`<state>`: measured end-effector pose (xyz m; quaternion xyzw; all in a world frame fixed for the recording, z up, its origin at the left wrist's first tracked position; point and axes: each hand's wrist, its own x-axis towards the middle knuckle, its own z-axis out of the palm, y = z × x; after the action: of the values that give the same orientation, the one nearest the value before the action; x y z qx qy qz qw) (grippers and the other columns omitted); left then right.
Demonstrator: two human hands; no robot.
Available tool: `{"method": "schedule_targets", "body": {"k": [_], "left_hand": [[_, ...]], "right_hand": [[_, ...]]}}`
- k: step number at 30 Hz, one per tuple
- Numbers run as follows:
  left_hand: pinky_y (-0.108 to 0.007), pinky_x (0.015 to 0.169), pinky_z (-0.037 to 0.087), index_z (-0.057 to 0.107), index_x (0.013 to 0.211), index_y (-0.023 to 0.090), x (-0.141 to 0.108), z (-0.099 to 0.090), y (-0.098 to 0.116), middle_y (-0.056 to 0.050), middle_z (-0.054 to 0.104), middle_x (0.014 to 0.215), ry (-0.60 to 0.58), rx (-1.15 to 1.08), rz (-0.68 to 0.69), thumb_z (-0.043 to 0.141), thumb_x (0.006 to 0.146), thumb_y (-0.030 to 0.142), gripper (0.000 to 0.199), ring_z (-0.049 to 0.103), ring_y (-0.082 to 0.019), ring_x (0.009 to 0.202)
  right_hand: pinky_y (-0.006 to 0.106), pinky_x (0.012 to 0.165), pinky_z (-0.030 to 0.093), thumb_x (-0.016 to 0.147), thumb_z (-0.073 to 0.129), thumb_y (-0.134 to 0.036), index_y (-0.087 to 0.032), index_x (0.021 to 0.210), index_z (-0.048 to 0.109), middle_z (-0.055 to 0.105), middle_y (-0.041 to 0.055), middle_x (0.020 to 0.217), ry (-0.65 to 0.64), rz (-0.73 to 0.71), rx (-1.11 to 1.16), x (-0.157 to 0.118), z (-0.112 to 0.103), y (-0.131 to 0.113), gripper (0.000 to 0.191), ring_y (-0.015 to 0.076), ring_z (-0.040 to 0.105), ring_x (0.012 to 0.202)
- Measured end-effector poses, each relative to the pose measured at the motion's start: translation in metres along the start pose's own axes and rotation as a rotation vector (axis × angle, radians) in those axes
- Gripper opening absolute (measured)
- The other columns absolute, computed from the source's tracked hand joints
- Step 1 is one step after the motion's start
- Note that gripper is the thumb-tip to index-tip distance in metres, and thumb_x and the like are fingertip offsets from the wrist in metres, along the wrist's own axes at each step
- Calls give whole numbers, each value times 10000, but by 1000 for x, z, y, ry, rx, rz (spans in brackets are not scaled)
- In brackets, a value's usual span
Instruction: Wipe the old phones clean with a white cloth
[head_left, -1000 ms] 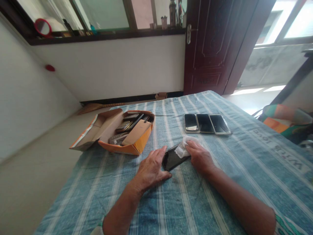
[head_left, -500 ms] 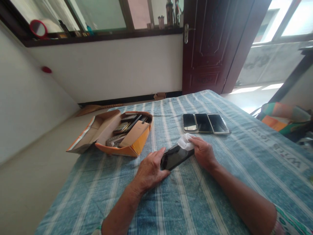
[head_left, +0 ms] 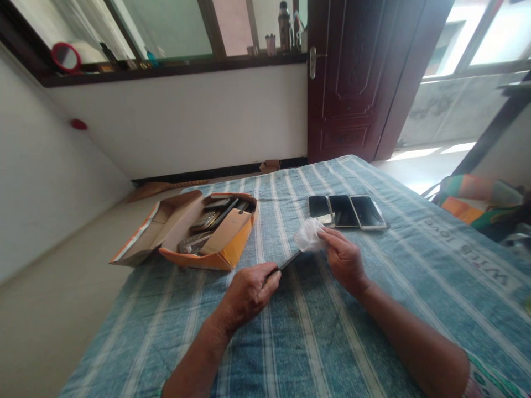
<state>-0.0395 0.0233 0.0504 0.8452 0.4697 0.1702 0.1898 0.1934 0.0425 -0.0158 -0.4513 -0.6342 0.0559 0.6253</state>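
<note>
My left hand (head_left: 251, 290) pinches one end of a dark phone (head_left: 289, 260), which is turned edge-on so only its thin side shows. At the phone's far end, a crumpled white tissue (head_left: 309, 235) covers it, and my right hand (head_left: 345, 258) holds that tissue between thumb and fingers. Three phones lie side by side beyond my right hand: a left one (head_left: 318, 208), a middle one (head_left: 342, 210) and a white-framed right one (head_left: 367, 211). An open orange box (head_left: 238, 243) with several phones inside stands to the left.
A blue striped cloth (head_left: 274, 342) with white lettering covers the surface. The box's lid (head_left: 143, 235) is folded out to the left. Behind are a dark red door (head_left: 348, 83) and a window ledge with a flask (head_left: 285, 27). Colourful fabric (head_left: 477, 199) lies at the right.
The phone has been tilted from face-up to edge-on. My left hand has closed more tightly round its end, and the tissue has shifted slightly left with my right hand.
</note>
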Motion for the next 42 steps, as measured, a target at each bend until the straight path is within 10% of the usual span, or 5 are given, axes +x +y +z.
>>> {"method": "schedule_targets", "body": {"k": [6,15,22,32,42], "left_hand": [[-241,541,359,522,705,194,-1,3,2,32,442,530,26,-90,-87,321,921,353,335,452,-121,497],[-257,574,395,514,741,201,-2,8,10,-31,606,627,11,-68,-89,338,897,305,257,564,-154,556],[-270,589,415,525,727,212,-2,7,21,-54,637,652,-3,66,-111,326,913,306,288,596,-170,583],[-242,496,446,519,706,189,0,8,10,-17,647,622,-159,-440,-447,369,875,387,300,652,-164,557],[-229,475,382,509,645,188,6,13,1,-1,599,505,-222,-50,-528,345,893,296,317,574,-132,440]], "right_hand": [[391,963,520,901,429,-68,-183,1167,666,660,126,1185,-68,-125,-12,-3,2,-9,375,220,616,1121],[462,1043,457,933,431,-71,-80,1193,613,621,187,1238,-316,-548,-148,-17,16,-57,317,271,464,1290],[457,1065,427,930,433,-93,-138,1206,621,607,157,1272,-320,-420,-237,-11,20,-34,337,262,463,1292],[395,995,477,784,392,-33,-204,1137,679,658,85,1203,-138,168,-119,3,10,15,486,219,614,1119],[334,985,470,850,391,-30,-176,1117,638,633,93,1200,-441,-79,-135,-22,25,-27,392,199,563,1161]]}}
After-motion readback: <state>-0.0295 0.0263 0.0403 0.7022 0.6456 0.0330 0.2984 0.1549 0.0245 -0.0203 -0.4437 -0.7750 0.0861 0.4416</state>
